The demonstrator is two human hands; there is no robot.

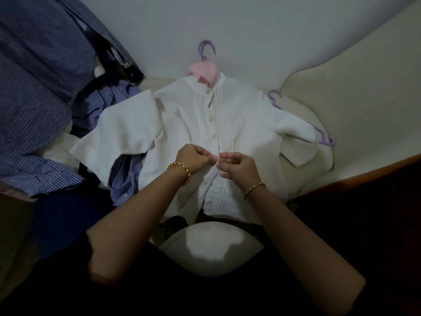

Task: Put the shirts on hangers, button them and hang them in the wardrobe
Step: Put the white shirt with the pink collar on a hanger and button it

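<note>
A white short-sleeved shirt [186,115] lies face up on a cream sofa [355,92], with a purple hanger's hook [206,47] sticking out above its collar. A pink collar [202,71] shows inside the neck. The upper buttons look fastened. My left hand [193,156] pinches the left edge of the placket at mid-chest. My right hand [238,166] pinches the right edge just beside it, fingertips almost meeting. The button between them is hidden by my fingers.
Blue checked and striped shirts [38,92] are piled to the left, one striped shirt [127,179] partly under the white one. Two more purple hangers [323,135] lie on the sofa at the right. A dark wooden edge [364,172] runs at the right.
</note>
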